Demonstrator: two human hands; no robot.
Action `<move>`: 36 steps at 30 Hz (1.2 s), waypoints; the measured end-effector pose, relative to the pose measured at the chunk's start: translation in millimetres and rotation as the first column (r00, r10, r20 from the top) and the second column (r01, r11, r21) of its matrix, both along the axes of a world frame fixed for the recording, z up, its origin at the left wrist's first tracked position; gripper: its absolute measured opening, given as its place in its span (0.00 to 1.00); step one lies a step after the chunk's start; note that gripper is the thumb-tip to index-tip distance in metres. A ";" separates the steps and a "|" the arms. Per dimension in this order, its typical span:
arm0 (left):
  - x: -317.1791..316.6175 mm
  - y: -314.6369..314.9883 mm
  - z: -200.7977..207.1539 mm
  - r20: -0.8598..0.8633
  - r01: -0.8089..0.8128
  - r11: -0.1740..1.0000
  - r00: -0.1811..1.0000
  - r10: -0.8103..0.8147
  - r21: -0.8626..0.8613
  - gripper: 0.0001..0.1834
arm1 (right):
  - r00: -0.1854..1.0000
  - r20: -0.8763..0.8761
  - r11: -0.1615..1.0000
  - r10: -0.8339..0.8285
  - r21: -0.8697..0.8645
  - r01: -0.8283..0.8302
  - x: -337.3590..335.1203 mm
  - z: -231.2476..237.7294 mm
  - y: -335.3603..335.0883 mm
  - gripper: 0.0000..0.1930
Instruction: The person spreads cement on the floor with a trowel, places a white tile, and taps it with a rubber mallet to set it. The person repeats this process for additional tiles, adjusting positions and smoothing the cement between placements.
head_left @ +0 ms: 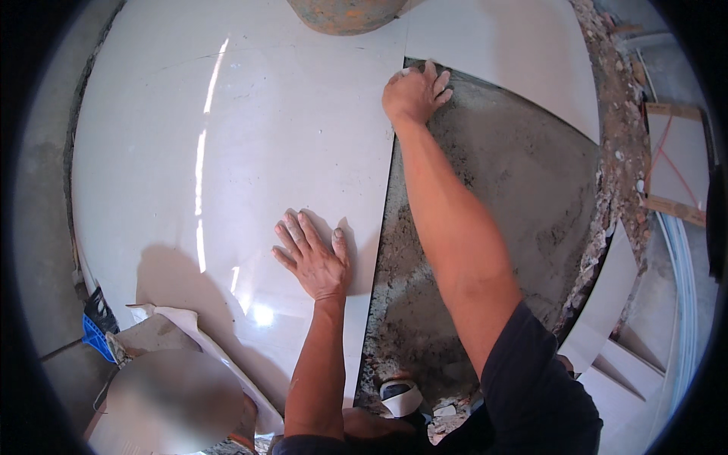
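While the left hand (315, 262) presses flat, fingers spread, on the big white tile (227, 174), the right hand (413, 92) curls on its far corner beside the grey mortar bed (500, 197); seating seems underway, calling for gentle, even pressure.

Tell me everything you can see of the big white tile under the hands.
The large white floor tile is glossy, reflecting streaks of light, and lies flat beside a bare grey mortar bed. The left hand rests palm down near its right edge; the right hand grips its far right corner. Its near edge is partly hidden by white packaging scraps.
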State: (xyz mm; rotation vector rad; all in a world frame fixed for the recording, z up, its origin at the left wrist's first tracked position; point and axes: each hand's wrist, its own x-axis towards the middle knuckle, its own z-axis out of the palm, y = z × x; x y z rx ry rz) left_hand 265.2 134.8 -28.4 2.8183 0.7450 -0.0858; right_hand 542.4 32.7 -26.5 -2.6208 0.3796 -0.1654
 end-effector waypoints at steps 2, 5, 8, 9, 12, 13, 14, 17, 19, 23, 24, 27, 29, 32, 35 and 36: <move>0.3 0.2 0.3 0.001 0.004 1.000 1.000 -0.004 0.000 0.39 | 1.000 0.007 1.000 -0.009 0.002 0.008 -6.0 0.1 -1.4 0.14; -0.4 0.0 0.9 -0.001 0.011 1.000 1.000 -0.011 0.013 0.39 | 1.000 0.022 1.000 0.008 0.002 -0.008 -17.9 0.3 -5.1 0.14; -0.4 -0.6 1.2 -0.003 0.013 1.000 1.000 -0.013 0.022 0.39 | 0.999 0.026 0.999 0.043 -0.024 -0.043 -33.4 1.2 -8.3 0.13; 0.1 -0.9 1.3 -0.002 0.012 1.000 1.000 -0.012 0.025 0.39 | 0.998 0.027 0.998 0.058 -0.034 -0.057 -38.8 1.7 -8.7 0.13; 0.0 -1.6 2.0 0.010 0.019 0.999 1.000 -0.019 0.044 0.37 | 0.994 0.048 0.993 0.094 -0.070 -0.090 -57.9 3.3 -10.4 0.13; 0.3 -1.4 1.9 -0.010 0.015 0.998 1.000 -0.014 0.055 0.36 | 0.994 0.035 0.992 0.103 -0.079 -0.100 -63.4 4.1 -11.0 0.13; 0.1 -1.3 1.7 0.019 0.019 0.999 1.000 -0.020 0.045 0.37 | 0.990 0.069 0.989 0.124 -0.084 -0.118 -69.0 5.0 -12.0 0.13; -1.0 -1.2 0.0 0.016 0.009 0.999 1.000 -0.010 0.033 0.38 | 0.977 0.076 0.976 0.197 -0.109 -0.189 -87.2 9.5 -16.5 0.13; -1.3 -1.3 -1.1 0.018 0.007 0.999 1.000 -0.008 0.054 0.37 | 0.963 0.068 0.958 0.262 -0.143 -0.250 -105.4 15.6 -22.4 0.13; -1.1 -1.5 0.6 0.023 0.003 0.999 1.000 -0.004 0.048 0.37 | 0.791 -0.013 0.784 0.612 -0.128 -0.608 -174.3 37.8 -50.4 0.11; -0.4 -1.6 0.7 0.034 0.000 0.999 0.999 -0.001 0.042 0.37 | 0.697 -0.018 0.693 0.717 -0.095 -0.715 -198.6 46.2 -68.3 0.10; -2.9 -1.3 0.0 0.068 0.006 0.998 0.998 -0.010 0.059 0.36 | 0.480 -0.210 0.505 0.852 0.081 -0.859 -269.0 77.2 -153.4 0.08; -5.6 -2.0 -5.2 0.130 0.019 0.998 0.991 -0.027 0.067 0.36 | 0.419 -0.372 0.488 0.828 0.112 -0.866 -309.3 101.7 -231.2 0.08; -10.2 0.0 -14.5 0.209 0.044 0.993 0.976 -0.066 0.111 0.34 | 0.621 -0.578 0.793 0.529 0.076 -0.605 -385.9 138.6 -345.9 0.13; -14.0 8.6 -16.5 0.283 0.094 0.994 0.953 -0.108 0.064 0.30 | 0.615 -0.784 0.962 0.085 -0.097 -0.257 -479.0 162.8 -448.3 0.15; -15.7 13.1 -13.6 0.283 0.088 0.995 0.957 -0.071 -0.047 0.28 | 0.493 -0.867 0.996 -0.075 -0.088 -0.004 -511.7 166.4 -477.9 0.13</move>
